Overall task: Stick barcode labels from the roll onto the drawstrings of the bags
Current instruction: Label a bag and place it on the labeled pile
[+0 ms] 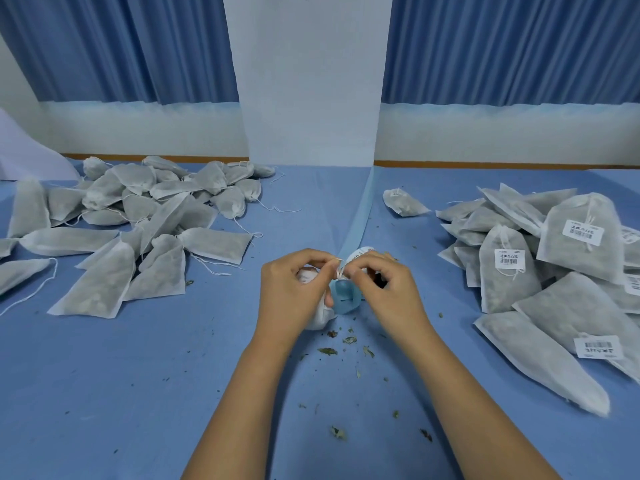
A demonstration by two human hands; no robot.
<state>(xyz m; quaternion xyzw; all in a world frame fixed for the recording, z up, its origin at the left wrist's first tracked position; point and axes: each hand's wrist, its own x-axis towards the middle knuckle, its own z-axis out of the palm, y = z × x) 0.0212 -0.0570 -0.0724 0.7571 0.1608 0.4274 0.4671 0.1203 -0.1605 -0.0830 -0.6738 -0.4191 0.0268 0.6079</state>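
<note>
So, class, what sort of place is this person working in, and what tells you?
Probably a small packing or labelling workroom: a heap of unlabelled drawstring bags on the left, a heap of barcode-labelled bags on the right, on a blue-covered table.

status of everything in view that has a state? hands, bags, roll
left hand: fingers pinch the drawstring
right hand: fingers pinch the same drawstring
held bag: under the left hand, mostly hidden, no label visible
label roll: between the hands, partly covered
left pile of bags: no labels showing
right pile of bags: barcode labels on several
lone bag: apart from both piles, no label showing
</note>
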